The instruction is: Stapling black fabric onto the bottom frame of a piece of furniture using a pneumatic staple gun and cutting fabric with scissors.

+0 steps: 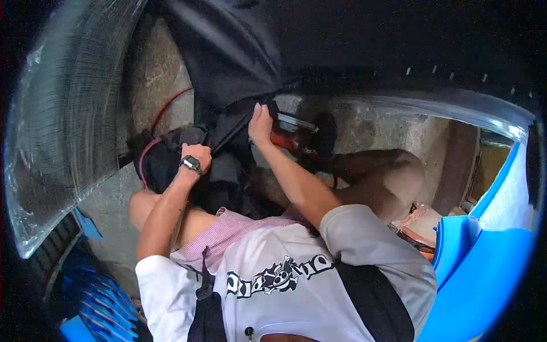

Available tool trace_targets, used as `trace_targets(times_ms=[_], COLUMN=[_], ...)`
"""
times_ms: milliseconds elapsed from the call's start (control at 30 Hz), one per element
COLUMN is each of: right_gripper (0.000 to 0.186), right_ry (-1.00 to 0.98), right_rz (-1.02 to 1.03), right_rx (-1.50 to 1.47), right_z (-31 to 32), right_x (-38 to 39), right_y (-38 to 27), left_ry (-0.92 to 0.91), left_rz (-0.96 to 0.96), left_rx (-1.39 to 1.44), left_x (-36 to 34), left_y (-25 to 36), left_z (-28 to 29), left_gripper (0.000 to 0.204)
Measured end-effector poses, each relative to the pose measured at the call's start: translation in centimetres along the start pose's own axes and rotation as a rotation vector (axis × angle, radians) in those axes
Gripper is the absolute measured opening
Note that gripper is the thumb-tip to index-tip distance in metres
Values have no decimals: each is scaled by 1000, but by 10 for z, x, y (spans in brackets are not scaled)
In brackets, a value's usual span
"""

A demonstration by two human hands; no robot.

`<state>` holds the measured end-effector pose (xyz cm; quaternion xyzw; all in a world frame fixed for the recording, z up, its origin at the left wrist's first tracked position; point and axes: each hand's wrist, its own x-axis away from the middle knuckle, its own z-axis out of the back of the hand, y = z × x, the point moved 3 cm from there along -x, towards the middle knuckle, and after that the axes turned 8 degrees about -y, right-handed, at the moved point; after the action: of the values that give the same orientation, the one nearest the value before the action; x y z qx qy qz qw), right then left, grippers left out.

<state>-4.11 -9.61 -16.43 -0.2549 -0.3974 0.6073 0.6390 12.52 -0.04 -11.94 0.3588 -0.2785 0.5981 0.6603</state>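
Black fabric (pixel 236 62) hangs from a large dark piece above and drapes down between my legs. Closed around its lower part is my left hand (pixel 195 155), with a watch on the wrist. Slightly higher and to the right, my right hand (pixel 261 124) grips the edge of the same fabric, fingers curled upward. The cloth between the two hands looks stretched. Just right of my right hand lies a tool with a silver bar and a red body (pixel 285 140), like a staple gun; shadow hides part of it.
A red hose (pixel 165 107) curves over the concrete floor (pixel 156 71) at left. Behind it stands a large panel wrapped in clear plastic (pixel 68 119). Blue sheets (pixel 484 279) are at right, beside crumpled brownish material (pixel 417 225). More blue pieces (pixel 105 302) lie lower left.
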Motion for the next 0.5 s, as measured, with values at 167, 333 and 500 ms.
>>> trace_targets(times_ms=[167, 333, 500], right_gripper=[28, 28, 30], right_ry=[-101, -404, -814], right_rz=[23, -8, -54], right_rx=[68, 312, 517], right_z=[-33, -74, -104], right_x=[25, 34, 51], right_y=[19, 37, 60], left_ry=[-171, -329, -433], left_rz=[212, 329, 426], left_rx=[-71, -87, -10], left_x=[-20, -11, -9], left_y=[-32, -56, -70], left_z=[-45, -54, -32], left_gripper=[24, 26, 29])
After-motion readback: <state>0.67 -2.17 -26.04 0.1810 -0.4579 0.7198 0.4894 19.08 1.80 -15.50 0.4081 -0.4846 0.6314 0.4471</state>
